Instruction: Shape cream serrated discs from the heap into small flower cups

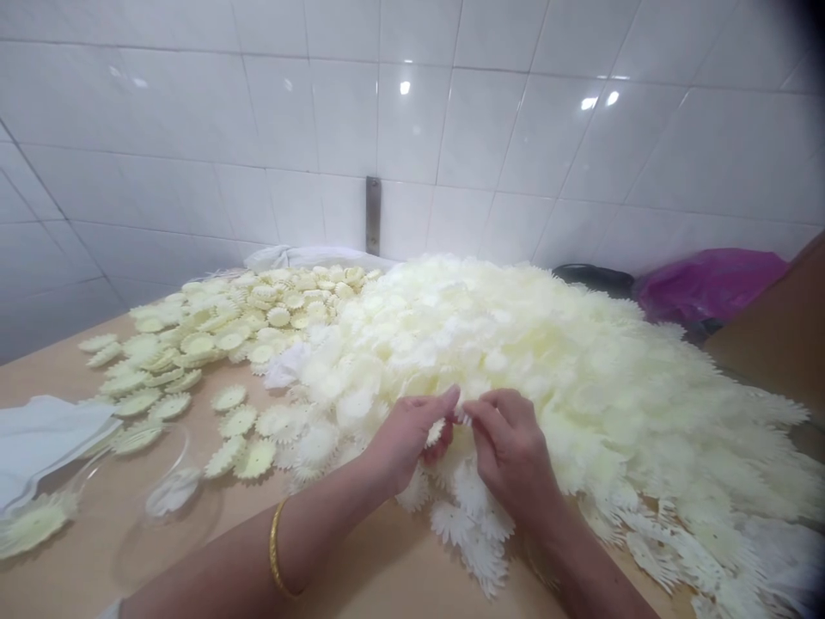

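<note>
My left hand [412, 434], with a gold bangle [275, 550] on its forearm, is closed on a pale flower-shaped petal piece [435, 432]. The piece shows its toothed edge below the thumb, and the fingers partly hide it. Close by on the right, my right hand [512, 451] is closed in a pinch, its fingertips on a small white toothed bit [467, 418]. Whether this bit belongs to the piece in my left hand I cannot tell. Both hands are in front of a big heap of pale yellow petal pieces [547, 361]. Several loose white petal pieces [473, 524] lie just below them.
Thicker stacked flower discs [199, 344] spread over the table [251, 537] at the left. A clear round dish [171, 494] and a white cloth or paper [51, 438] lie nearer. A purple bag [709, 279] stands at the back right before the tiled wall [412, 120].
</note>
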